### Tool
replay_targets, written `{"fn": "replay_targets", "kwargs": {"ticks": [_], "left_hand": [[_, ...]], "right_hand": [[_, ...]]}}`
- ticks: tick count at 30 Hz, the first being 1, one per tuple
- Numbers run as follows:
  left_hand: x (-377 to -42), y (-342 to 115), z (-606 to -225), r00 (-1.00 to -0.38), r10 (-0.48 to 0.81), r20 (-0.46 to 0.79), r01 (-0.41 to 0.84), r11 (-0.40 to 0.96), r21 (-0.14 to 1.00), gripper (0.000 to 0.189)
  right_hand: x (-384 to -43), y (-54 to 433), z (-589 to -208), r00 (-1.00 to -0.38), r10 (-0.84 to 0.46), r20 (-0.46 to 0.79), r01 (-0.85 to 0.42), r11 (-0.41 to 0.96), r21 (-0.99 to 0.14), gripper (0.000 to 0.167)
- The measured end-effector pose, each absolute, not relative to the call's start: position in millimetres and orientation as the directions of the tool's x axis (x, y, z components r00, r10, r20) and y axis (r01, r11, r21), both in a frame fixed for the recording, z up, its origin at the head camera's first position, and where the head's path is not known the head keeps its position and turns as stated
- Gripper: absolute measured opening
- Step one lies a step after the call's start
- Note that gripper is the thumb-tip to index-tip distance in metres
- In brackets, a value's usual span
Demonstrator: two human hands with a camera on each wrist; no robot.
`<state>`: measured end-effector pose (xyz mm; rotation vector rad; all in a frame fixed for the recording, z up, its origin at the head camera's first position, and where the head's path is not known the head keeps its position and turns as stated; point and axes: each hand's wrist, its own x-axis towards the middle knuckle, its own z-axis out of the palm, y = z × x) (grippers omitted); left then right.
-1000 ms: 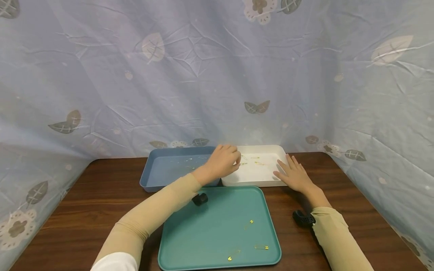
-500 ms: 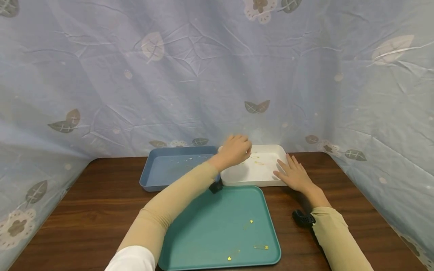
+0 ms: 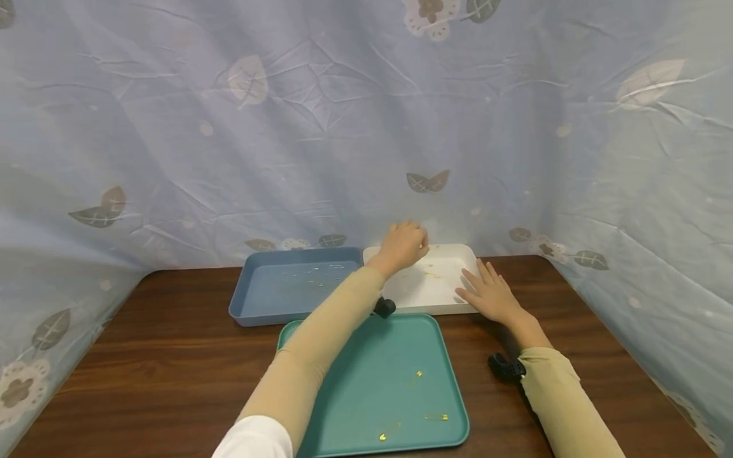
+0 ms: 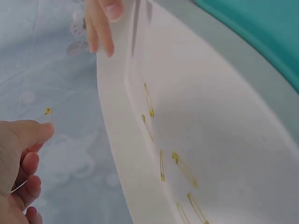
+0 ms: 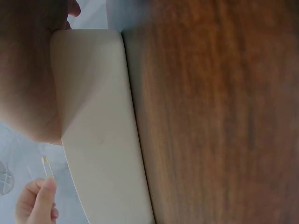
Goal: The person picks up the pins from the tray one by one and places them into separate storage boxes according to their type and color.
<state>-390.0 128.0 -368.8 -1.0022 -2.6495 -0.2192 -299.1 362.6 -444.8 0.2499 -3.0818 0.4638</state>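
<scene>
My left hand (image 3: pixel 405 245) is raised over the back of the white tray (image 3: pixel 409 302), its thumb and forefinger pinching a gold safety pin (image 4: pixel 48 112). In the right wrist view the same pin (image 5: pixel 46 166) points upward from the fingertips. Several gold safety pins (image 4: pixel 148 101) lie apart from one another on the white tray's floor, some partly hidden by my left hand in the head view. My right hand (image 3: pixel 494 296) rests at the tray's right edge with its fingers spread and holds nothing.
In front is a teal tray (image 3: pixel 372 381) with a few gold safety pins (image 3: pixel 438 417) on its right half. A blue tray (image 3: pixel 260 296) with several small pins (image 3: pixel 316 282) stands left of the white one. Patterned cloth (image 3: pixel 321 159) hangs close behind the trays.
My left hand has moved right and back, from the border between the blue and white trays to above the white tray's back. The right hand stays at the tray's edge.
</scene>
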Motion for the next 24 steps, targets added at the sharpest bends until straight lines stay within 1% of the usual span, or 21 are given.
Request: {"fn": "replay_targets", "kwargs": {"ticks": [2, 5, 12, 17, 24], "left_hand": [[-391.5, 131.8, -368.2, -0.733, 0.605, 0.312, 0.654, 0.752, 0.08, 0.016], [-395.0, 137.4, -370.1, -0.748, 0.591, 0.303, 0.647, 0.75, 0.136, 0.016], [-404.4, 151.0, -377.1, -0.778, 0.56, 0.286, 0.621, 0.757, 0.205, 0.015], [-409.1, 160.8, -380.1, -0.8, 0.534, 0.273, 0.593, 0.772, 0.227, 0.015], [-408.5, 171.2, -384.7, -0.8, 0.536, 0.271, 0.593, 0.775, 0.219, 0.017]], "right_hand": [[-298.7, 361.9, -443.5, -0.987, -0.153, 0.038, -0.157, 0.944, -0.29, 0.07], [-298.2, 361.0, -442.6, -0.987, -0.153, 0.038, -0.158, 0.941, -0.298, 0.069], [-298.4, 361.5, -444.1, -0.987, -0.151, 0.048, -0.158, 0.939, -0.305, 0.07], [-299.1, 361.5, -445.5, -0.986, -0.157, 0.053, -0.166, 0.938, -0.304, 0.069], [-298.3, 360.8, -445.2, -0.987, -0.148, 0.054, -0.158, 0.942, -0.297, 0.069]]}}
